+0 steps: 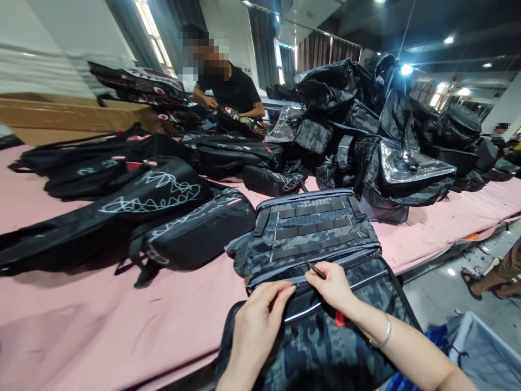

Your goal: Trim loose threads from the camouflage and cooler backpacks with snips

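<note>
A dark camouflage backpack [311, 228] lies in front of me, with rows of webbing straps on its far panel and grey zipper edging. My left hand [260, 320] pinches the fabric edge beside the zipper opening, thumb and fingers pressed together. Just to its right, my right hand [331, 282] closes around a small dark pointed tool [315, 270], whose tip points left over the same opening. Exactly what kind of tool it is cannot be made out. A red tag [339, 319] shows below my right wrist. The near part of the backpack is partly covered by my forearms.
Black bags with white scribble prints [163, 195] lie to the left on the pink-covered table [175, 320]. More camouflage bags [366, 125] are heaped at the right back. A person [236, 87] handles a bag across the table. At lower right stands a grey-lined bin [484, 347].
</note>
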{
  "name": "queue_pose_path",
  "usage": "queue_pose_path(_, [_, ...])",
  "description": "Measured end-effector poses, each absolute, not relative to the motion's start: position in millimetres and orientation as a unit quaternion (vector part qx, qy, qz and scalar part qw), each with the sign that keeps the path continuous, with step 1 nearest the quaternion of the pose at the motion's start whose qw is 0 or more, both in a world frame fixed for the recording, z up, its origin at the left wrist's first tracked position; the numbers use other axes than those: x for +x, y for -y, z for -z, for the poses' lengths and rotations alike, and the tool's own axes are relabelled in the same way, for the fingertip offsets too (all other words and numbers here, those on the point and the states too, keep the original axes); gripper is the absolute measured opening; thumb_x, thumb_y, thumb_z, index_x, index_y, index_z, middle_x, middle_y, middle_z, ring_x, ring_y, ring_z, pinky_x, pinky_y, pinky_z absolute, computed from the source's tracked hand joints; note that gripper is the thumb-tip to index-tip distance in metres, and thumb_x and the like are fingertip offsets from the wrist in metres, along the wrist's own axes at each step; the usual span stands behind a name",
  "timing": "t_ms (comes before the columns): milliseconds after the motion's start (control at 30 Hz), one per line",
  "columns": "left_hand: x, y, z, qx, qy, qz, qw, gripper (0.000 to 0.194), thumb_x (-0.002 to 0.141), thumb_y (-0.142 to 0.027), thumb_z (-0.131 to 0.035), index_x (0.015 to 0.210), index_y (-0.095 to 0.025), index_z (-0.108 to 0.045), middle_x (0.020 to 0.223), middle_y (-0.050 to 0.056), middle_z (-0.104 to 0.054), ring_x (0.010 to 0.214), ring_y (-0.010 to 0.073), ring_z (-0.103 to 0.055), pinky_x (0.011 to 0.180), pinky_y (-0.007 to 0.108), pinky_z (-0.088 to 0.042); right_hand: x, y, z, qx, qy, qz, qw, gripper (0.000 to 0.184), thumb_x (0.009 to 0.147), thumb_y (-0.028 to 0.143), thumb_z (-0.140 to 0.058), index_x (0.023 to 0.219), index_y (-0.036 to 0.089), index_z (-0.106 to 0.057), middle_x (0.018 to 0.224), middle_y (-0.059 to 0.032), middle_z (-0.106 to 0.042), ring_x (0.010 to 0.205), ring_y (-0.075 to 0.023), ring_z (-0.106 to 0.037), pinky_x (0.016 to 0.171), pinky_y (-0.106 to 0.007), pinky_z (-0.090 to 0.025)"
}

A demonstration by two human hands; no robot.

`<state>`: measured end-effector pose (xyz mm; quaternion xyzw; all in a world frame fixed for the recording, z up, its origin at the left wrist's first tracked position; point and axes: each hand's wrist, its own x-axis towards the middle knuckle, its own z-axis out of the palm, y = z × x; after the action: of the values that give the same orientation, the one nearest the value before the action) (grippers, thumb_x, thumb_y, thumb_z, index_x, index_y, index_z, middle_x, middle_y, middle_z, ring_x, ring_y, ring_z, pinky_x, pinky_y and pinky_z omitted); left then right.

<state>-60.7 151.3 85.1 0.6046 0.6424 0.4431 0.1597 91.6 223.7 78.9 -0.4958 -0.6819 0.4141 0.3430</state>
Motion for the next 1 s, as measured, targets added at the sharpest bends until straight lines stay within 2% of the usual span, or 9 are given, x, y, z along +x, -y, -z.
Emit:
queue_pose_path(133, [-39, -155, -87, 0.635, -0.665, -0.389, 0.058, 0.025, 0.083, -0.038, -0.045, 0.072, -0.022, -0.06, 0.069, 0.001, -0.062, 0.065, 0.0172, -0.058, 0.059, 0.028, -0.043, 91, -220, -81, -0.496, 0.683, -0.41, 0.347, 0.021, 0.073, 0.03, -0.052, 0.057, 0.017, -0.057, 0.054, 0.0041, -0.049, 0.054, -0.0107, -0.044, 0.055, -0.022, -0.034])
queue_pose_path(267, [-46, -156, -94, 0.631, -0.607, -0.451, 0.174, 0.025, 0.084, -0.038, -0.043, 0.069, -0.02, -0.052, 0.063, 0.0, -0.055, 0.057, 0.0131, -0.053, 0.054, 0.023, -0.044, 94, -220, -81, -0.477, 0.693, -0.422, 0.337, 0.013, 0.072, 0.024, -0.053, 0.065, 0.018, -0.059, 0.061, 0.0029, -0.056, 0.059, -0.012, -0.05, 0.061, -0.022, -0.037])
queue_pose_path(333, [-66, -162, -95, 0.609, -0.594, -0.485, 0.201, 0.024, 0.083, -0.04, -0.043, 0.077, -0.02, -0.053, 0.069, 0.001, -0.059, 0.063, 0.0137, -0.057, 0.059, 0.024, -0.048, 98, -220, -85, -0.469, 0.701, -0.417, 0.338, 0.01, 0.074, 0.025, -0.053, 0.074, 0.018, -0.061, 0.065, 0.0027, -0.058, 0.061, -0.0125, -0.052, 0.062, -0.023, -0.038])
queue_pose_path(400, [-93, -175, -94, 0.6, -0.619, -0.486, 0.142, 0.026, 0.084, -0.04, -0.042, 0.09, -0.019, -0.056, 0.086, 0.005, -0.064, 0.079, 0.0167, -0.06, 0.071, 0.028, -0.049, 101, -220, -93, -0.474, 0.716, -0.387, 0.336, 0.018, 0.077, 0.031, -0.054, 0.09, 0.02, -0.058, 0.068, 0.0032, -0.058, 0.061, -0.0131, -0.052, 0.062, -0.024, -0.039])
queue_pose_path(467, [-119, -193, -92, 0.629, -0.653, -0.415, 0.07, 0.034, 0.084, -0.04, -0.037, 0.1, -0.019, -0.059, 0.102, 0.008, -0.064, 0.092, 0.0196, -0.06, 0.08, 0.032, -0.048, 101, -223, -105, -0.474, 0.746, -0.335, 0.326, 0.024, 0.082, 0.035, -0.051, 0.101, 0.021, -0.053, 0.074, 0.0025, -0.059, 0.065, -0.014, -0.054, 0.064, -0.025, -0.04])
queue_pose_path(533, [-137, -213, -90, 0.655, -0.663, -0.357, 0.056, 0.034, 0.082, -0.04, -0.039, 0.095, -0.02, -0.064, 0.097, 0.008, -0.067, 0.091, 0.0212, -0.06, 0.08, 0.033, -0.047, 97, -230, -116, -0.458, 0.785, -0.275, 0.313, 0.022, 0.087, 0.032, -0.045, 0.105, 0.021, -0.051, 0.086, -0.0005, -0.061, 0.077, -0.0153, -0.057, 0.072, -0.027, -0.04])
queue_pose_path(633, [-146, -235, -89, 0.68, -0.666, -0.302, 0.055, 0.026, 0.075, -0.034, -0.047, 0.084, -0.023, -0.068, 0.078, 0.006, -0.067, 0.077, 0.0215, -0.062, 0.07, 0.031, -0.047, 81, -249, -125, -0.454, 0.832, -0.197, 0.251, 0.016, 0.088, 0.026, -0.047, 0.101, 0.021, -0.054, 0.097, -0.004, -0.061, 0.091, -0.0167, -0.056, 0.079, -0.027, -0.039])
queue_pose_path(767, [-141, -243, -89, 0.698, -0.668, -0.257, 0.036, 0.019, 0.073, -0.027, -0.048, 0.064, -0.023, -0.065, 0.066, 0.003, -0.061, 0.065, 0.0187, -0.059, 0.057, 0.027, -0.043, 55, -274, -118, -0.465, 0.849, -0.177, 0.176, 0.01, 0.082, 0.028, -0.058, 0.09, 0.021, -0.059, 0.092, -0.0037, -0.063, 0.086, -0.0174, -0.058, 0.073, -0.026, -0.039])
queue_pose_path(1000, [-140, -230, -77, 0.703, -0.652, -0.285, 0.004, 0.027, 0.083, -0.03, -0.038, 0.074, -0.021, -0.061, 0.079, 0.005, -0.062, 0.077, 0.0184, -0.06, 0.066, 0.027, -0.044, 32, -285, -103, -0.452, 0.862, -0.172, 0.151, 0.009, 0.08, 0.03, -0.061, 0.085, 0.022, -0.061, 0.089, -0.0038, -0.066, 0.085, -0.0189, -0.059, 0.069, -0.027, -0.038])
